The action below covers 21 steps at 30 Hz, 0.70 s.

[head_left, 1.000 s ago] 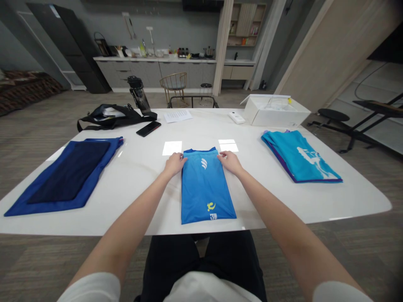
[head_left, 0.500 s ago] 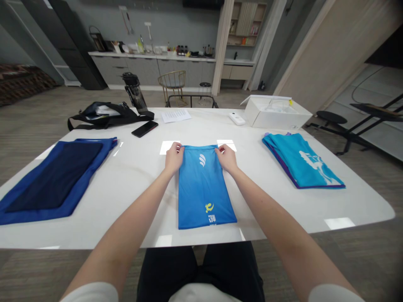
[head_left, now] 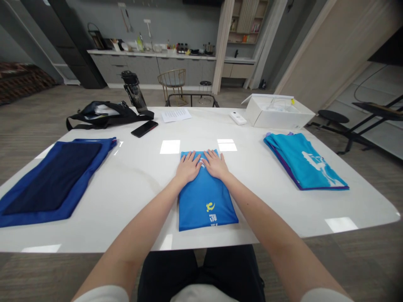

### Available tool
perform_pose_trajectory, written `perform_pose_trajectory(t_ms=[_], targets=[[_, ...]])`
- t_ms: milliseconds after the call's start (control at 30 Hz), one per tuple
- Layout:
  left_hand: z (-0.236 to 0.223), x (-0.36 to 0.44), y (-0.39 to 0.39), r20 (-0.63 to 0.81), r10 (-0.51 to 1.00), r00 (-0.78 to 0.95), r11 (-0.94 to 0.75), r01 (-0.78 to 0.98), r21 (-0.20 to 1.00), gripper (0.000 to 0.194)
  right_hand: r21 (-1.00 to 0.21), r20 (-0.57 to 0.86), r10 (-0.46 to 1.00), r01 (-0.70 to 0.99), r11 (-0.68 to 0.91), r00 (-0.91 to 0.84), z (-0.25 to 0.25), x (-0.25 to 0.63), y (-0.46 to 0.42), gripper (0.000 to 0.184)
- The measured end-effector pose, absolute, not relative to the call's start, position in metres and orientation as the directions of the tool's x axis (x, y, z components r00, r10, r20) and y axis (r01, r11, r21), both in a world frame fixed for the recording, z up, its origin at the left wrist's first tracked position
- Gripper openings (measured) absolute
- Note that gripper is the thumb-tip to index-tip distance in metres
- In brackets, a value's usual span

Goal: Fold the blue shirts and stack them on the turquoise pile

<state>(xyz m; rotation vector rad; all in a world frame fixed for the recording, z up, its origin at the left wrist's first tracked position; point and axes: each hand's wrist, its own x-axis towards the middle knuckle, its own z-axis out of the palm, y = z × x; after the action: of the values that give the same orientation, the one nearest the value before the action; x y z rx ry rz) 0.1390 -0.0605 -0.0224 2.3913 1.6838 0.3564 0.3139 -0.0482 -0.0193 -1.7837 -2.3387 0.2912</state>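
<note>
In front of me a folded blue shirt (head_left: 203,201) lies flat on the white table (head_left: 132,180), with a yellow mark and white characters near its close edge. My left hand (head_left: 189,167) rests flat on the shirt's far left part, fingers stretched out. Beside it, my right hand (head_left: 215,164) lies flat on the far right part, its fingers also spread. Between them the white logo is partly covered. Neither hand grips the cloth.
Folded dark blue clothes (head_left: 59,180) lie on the left, folded turquoise clothes (head_left: 307,163) on the right. Along the back are a black bag (head_left: 103,115), a bottle (head_left: 135,92), a phone (head_left: 145,128), a paper sheet (head_left: 176,115), a white device (head_left: 237,118) and a white box (head_left: 277,113).
Both hands have let go of the shirt's far corners and moved inward onto its top, fingers now flat. The shirt's far edge sits slightly closer to me.
</note>
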Motion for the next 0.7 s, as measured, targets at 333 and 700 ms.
perform_pose_trajectory(t_ms=[333,700], targets=[[-0.013,0.099,-0.043,0.057,0.997,0.044,-0.059,0.956,0.288,0.061,-0.307,0.123,0.989,0.951,-0.045,0.087,-0.012,0.338,-0.046,0.061],[0.018,0.096,0.013,-0.231,0.973,-0.011,0.081,0.953,0.293,0.032,-0.461,-0.138,0.979,0.865,-0.196,0.148,0.002,0.355,-0.003,0.036]])
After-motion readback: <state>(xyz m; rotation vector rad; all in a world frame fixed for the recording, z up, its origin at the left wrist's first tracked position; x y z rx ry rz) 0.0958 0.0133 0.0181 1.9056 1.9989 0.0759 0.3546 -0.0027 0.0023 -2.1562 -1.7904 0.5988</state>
